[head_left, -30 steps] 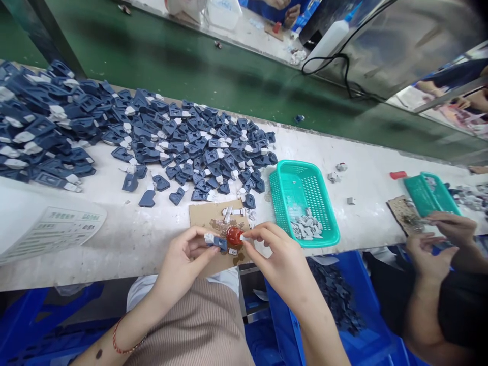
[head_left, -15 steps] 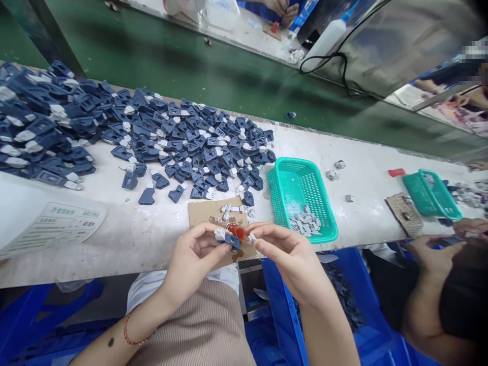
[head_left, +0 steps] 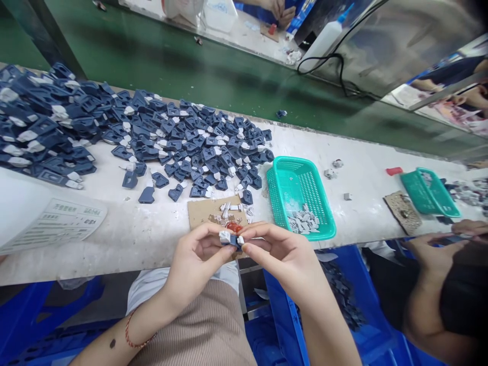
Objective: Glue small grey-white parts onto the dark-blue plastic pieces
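My left hand (head_left: 196,256) is closed round a small dark blue plastic part (head_left: 229,241) with a white piece on its left end. Between thumb and fingertips, my right hand (head_left: 284,251) pinches a small white piece (head_left: 240,240) against the right end of that blue part. Behind the fingertips, a red cap-like object (head_left: 233,227) shows in part. It rests on a brown cardboard piece (head_left: 200,213), where loose white bits (head_left: 230,207) lie.
A large heap of blue-and-white parts (head_left: 179,137) covers the table's left. Right of the cardboard stands a green basket (head_left: 328,213) with white pieces inside. A clear bag with a label (head_left: 72,218) lies at left. A co-worker's hands (head_left: 432,254) work at right, near another green basket (head_left: 430,193).
My right hand has moved left, bringing the white piece from beside the blue part onto its right end. My left hand stays nearly in place, still gripping the blue part.
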A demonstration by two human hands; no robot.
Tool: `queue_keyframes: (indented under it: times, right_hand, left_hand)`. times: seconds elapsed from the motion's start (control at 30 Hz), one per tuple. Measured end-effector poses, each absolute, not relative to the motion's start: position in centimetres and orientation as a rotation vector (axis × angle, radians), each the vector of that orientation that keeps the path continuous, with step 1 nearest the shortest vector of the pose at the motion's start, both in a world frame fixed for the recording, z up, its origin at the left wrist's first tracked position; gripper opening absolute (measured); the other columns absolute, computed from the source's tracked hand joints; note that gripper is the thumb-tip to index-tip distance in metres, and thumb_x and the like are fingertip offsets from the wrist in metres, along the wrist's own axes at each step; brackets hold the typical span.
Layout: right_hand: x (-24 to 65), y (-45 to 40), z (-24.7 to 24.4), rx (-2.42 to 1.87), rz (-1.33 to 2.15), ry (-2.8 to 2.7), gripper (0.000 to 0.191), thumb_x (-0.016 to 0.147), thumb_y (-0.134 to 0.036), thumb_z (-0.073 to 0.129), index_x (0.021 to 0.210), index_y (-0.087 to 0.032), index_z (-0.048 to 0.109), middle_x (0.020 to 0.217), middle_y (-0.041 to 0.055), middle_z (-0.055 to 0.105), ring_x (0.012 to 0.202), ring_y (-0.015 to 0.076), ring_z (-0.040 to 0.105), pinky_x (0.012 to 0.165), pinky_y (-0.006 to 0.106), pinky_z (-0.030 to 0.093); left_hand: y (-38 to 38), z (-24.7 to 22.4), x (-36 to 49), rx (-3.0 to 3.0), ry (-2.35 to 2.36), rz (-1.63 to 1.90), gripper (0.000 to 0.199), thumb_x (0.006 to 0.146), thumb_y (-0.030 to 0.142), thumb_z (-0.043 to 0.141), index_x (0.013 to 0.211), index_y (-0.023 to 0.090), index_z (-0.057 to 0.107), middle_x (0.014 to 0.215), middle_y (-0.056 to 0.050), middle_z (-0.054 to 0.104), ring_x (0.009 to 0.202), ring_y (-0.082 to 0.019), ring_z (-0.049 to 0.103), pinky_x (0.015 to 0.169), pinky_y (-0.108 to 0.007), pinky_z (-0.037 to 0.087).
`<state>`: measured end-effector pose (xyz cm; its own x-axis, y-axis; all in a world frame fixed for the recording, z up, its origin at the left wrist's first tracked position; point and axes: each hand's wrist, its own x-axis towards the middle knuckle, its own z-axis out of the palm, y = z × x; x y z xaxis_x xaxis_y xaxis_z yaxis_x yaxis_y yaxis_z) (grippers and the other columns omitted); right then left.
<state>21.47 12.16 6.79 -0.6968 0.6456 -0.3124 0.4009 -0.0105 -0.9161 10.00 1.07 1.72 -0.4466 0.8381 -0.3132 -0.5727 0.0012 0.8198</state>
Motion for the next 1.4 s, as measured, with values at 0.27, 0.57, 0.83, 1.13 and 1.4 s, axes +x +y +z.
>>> queue_keyframes:
  times: [0.27, 0.57, 0.83, 1.13, 1.4]
  right_hand:
    - [21.3, 12.0, 7.7, -1.040, 1.625, -2.250, 0.008, 0.082, -0.024, 0.068, 0.089, -0.022, 0.072, 0.094, 0.0047, 0.072, 0.089, 0.0199, 0.069, 0.081, 0.033, 0.059]
    - [21.9, 12.2, 7.6, -1.088, 1.780, -2.137, 0.014, 0.079, -0.030, 0.073, 0.090, -0.022, 0.073, 0.096, 0.0057, 0.073, 0.090, 0.0219, 0.069, 0.083, 0.035, 0.058]
    - [21.4, 11.1, 6.1, -1.050, 2.014, -1.809, 0.046, 0.092, -0.058, 0.043, 0.114, -0.023, 0.063, 0.085, 0.0042, 0.065, 0.064, 0.0142, 0.061, 0.060, 0.027, 0.055]
    - [19.7, 9.5, 5.4, -0.989, 2.217, -1.569, 0.034, 0.090, -0.048, 0.054, 0.109, -0.024, 0.069, 0.070, -0.0006, 0.055, 0.047, 0.0065, 0.033, 0.041, 0.020, 0.024]
    - [20.4, 10.4, 5.3, -1.045, 2.111, -1.705, 0.042, 0.094, -0.053, 0.043, 0.115, -0.027, 0.068, 0.098, 0.0043, 0.064, 0.054, 0.0083, 0.036, 0.046, 0.022, 0.028]
  left_hand:
    - [0.8, 1.7, 10.1, 0.383, 1.203, 1.694, 0.011, 0.077, 0.019, 0.072, 0.085, 0.017, 0.066, 0.089, -0.005, 0.072, 0.088, -0.019, 0.070, 0.082, -0.028, 0.056]
    - [0.6, 1.7, 10.3, 0.334, 1.163, 1.684, 0.011, 0.075, 0.022, 0.074, 0.083, 0.018, 0.066, 0.087, -0.003, 0.072, 0.084, -0.018, 0.070, 0.079, -0.027, 0.057]
    - [0.9, 2.5, 10.0, 0.368, 1.173, 1.731, 0.012, 0.072, 0.019, 0.076, 0.078, 0.018, 0.067, 0.078, -0.001, 0.072, 0.072, -0.015, 0.069, 0.070, -0.025, 0.055]
    - [1.3, 3.0, 10.5, 0.293, 1.099, 1.667, 0.014, 0.076, 0.024, 0.074, 0.080, 0.019, 0.061, 0.056, 0.001, 0.070, 0.053, -0.019, 0.069, 0.060, -0.032, 0.059]
    - [1.9, 3.4, 10.4, 0.412, 1.250, 1.683, 0.010, 0.072, 0.017, 0.074, 0.079, 0.020, 0.068, 0.073, 0.002, 0.070, 0.053, -0.017, 0.070, 0.057, -0.028, 0.059]
